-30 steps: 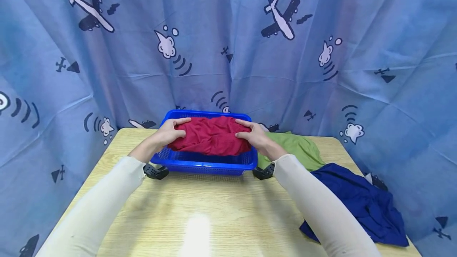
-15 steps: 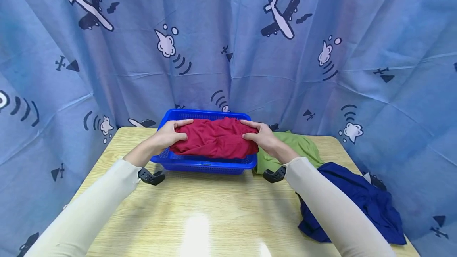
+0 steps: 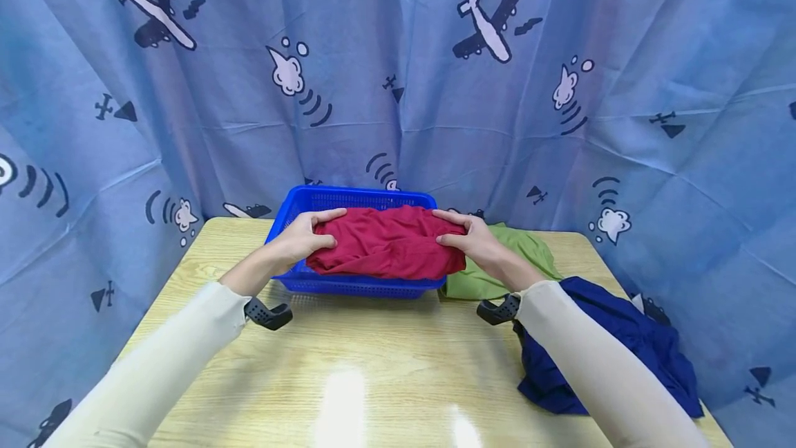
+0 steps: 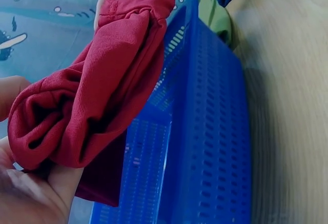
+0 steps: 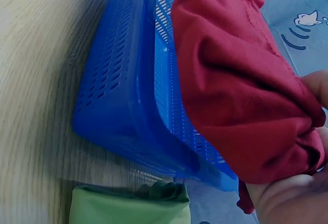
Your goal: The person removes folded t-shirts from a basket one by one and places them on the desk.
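A bundled red garment (image 3: 388, 244) hangs over the blue plastic basket (image 3: 357, 289), overlapping its front and right rim in the head view. My left hand (image 3: 302, 239) grips its left end, thumb on the near side and fingers at the far edge. At the other end my right hand (image 3: 475, 240) pinches the cloth the same way. Rolled layers of the garment (image 4: 89, 96) show at the end in the left wrist view. The right wrist view has the garment (image 5: 230, 80) above the perforated basket wall (image 5: 110, 70), with a stitched seam along it.
A green cloth (image 3: 516, 254) lies on the wooden table (image 3: 385, 351) right of the basket. Nearer the front right is a crumpled navy cloth (image 3: 616, 344), partly behind the right sleeve. A blue curtain (image 3: 398, 68) with airplane prints hangs behind the table.
Both hands have carried the red garment to the right and slightly toward me, more over the basket's right side. The basket and the other cloths stay in place.
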